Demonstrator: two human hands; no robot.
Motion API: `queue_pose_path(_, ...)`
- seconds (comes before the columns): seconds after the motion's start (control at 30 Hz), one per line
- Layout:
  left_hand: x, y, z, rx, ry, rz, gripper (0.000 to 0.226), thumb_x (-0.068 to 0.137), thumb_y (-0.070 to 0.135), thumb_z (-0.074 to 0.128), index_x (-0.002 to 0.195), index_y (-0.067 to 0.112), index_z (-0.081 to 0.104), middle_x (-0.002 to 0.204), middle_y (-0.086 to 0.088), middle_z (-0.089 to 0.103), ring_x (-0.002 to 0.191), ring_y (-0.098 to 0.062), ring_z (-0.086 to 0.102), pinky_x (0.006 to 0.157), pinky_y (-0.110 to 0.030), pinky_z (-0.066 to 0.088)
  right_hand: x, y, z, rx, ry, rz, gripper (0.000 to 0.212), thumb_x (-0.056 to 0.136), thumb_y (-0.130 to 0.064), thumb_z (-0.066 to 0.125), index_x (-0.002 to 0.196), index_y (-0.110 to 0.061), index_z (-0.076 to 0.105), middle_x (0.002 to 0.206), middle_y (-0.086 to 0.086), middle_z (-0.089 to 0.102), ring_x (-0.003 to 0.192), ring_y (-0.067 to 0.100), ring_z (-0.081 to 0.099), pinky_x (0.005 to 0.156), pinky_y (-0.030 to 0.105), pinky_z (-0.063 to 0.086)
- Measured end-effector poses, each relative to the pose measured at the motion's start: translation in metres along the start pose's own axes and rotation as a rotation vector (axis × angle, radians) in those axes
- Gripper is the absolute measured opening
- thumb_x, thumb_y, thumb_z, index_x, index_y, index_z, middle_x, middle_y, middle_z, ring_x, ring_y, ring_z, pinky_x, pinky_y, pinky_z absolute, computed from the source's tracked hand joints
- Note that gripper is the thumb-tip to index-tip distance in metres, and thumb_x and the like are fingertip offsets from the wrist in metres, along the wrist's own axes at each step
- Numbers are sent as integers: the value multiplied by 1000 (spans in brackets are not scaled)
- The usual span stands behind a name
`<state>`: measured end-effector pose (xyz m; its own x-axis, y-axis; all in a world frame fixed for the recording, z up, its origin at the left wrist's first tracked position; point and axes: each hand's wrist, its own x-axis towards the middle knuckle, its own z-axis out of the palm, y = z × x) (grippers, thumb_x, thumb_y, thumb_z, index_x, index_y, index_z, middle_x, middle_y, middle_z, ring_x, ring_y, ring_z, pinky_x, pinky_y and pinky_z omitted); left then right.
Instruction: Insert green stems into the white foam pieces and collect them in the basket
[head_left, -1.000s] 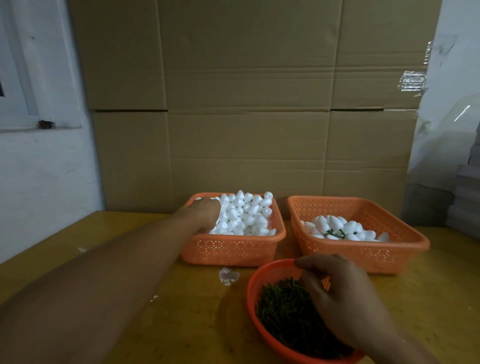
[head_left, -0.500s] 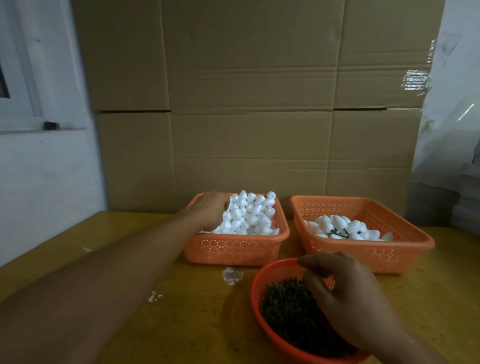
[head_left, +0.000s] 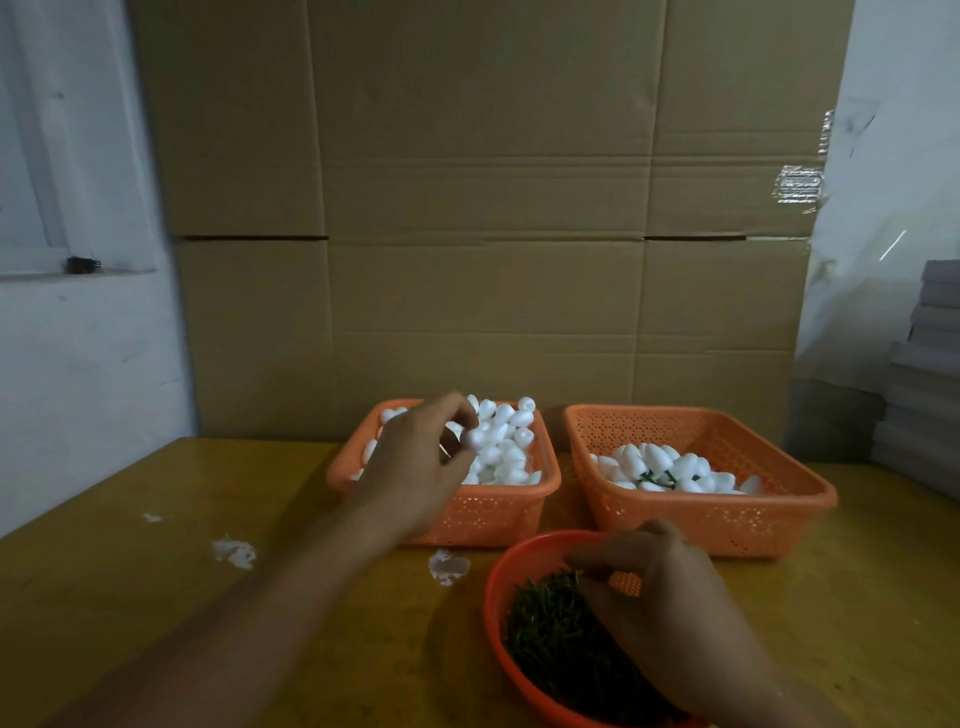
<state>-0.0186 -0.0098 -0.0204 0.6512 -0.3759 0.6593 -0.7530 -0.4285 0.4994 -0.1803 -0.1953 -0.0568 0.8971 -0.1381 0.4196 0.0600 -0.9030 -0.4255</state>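
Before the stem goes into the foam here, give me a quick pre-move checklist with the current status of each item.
1. Foam piece pinched in left hand fingertips: ok.
2. Foam piece lifted clear of the supply basket: ok.
3. Right hand in the stem bowl: ok.
4. Single stem gripped in right hand: cannot tell, fingers hide it.
5. Foam's insertion end facing the right hand: cannot tell.
6. Collection basket has room left: ok.
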Motion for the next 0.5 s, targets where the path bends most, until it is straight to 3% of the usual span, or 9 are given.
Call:
queue_pose_path(0.03, -11, 9, -1, -38, -3, 20, 25, 88, 9, 71, 90, 31, 59, 88, 19, 63, 70, -6, 64, 57, -16, 50, 0, -1, 0, -26, -27, -16, 43, 81, -21, 75, 98, -60, 70, 83, -30, 62, 95, -3, 52, 79, 15, 45)
queue_pose_path(0.13, -42, 30, -5, -130, -43, 34, 28, 88, 6, 72, 95, 32, 63, 90, 16, 67, 79, -9, 67, 65, -22, 55, 2, -1, 2, -27, -18, -47, 81, 70, -13, 78, 78, -87, 48, 81, -40, 58, 92, -4, 54, 82, 19, 50)
queue_pose_path(0.2, -59, 38, -7, -170, -76, 31, 30, 87, 6, 74, 93, 33, 63, 95, 18, 69, 86, -6, 68, 69, -19, 54, 3, 3, 4, -62, -24, -69, 83, 69, -17, 76, 83, -91, 42, 74, -37, 53, 96, -3, 52, 86, 23, 51)
queue_pose_path(0.3, -77, 43, -6, -161, -122, 45, 39, 82, 6, 78, 94, 39, 61, 95, 22, 67, 87, -2, 66, 71, -16, 52, 4, 5, 6, -83, -61, -82, 53, 73, -23, 70, 105, -65, 61, 74, -36, 55, 101, 4, 50, 89, 24, 48)
queue_pose_path(0.43, -91, 41, -3, -154, -129, 39, 40, 81, 10, 77, 97, 43, 59, 93, 20, 67, 85, -5, 65, 72, -23, 53, 3, 4, 7, -161, -123, -48, 22, 85, -38, 63, 104, -45, 73, 93, -19, 65, 104, 4, 52, 95, 23, 45)
queue_pose_path(0.5, -95, 42, -1, -193, -135, 24, 40, 83, 13, 75, 101, 45, 58, 95, 20, 67, 88, -5, 66, 75, -22, 52, 4, 2, 6, -198, -166, -7, 22, 88, -49, 59, 103, -37, 71, 94, -14, 66, 101, 5, 57, 93, 25, 48)
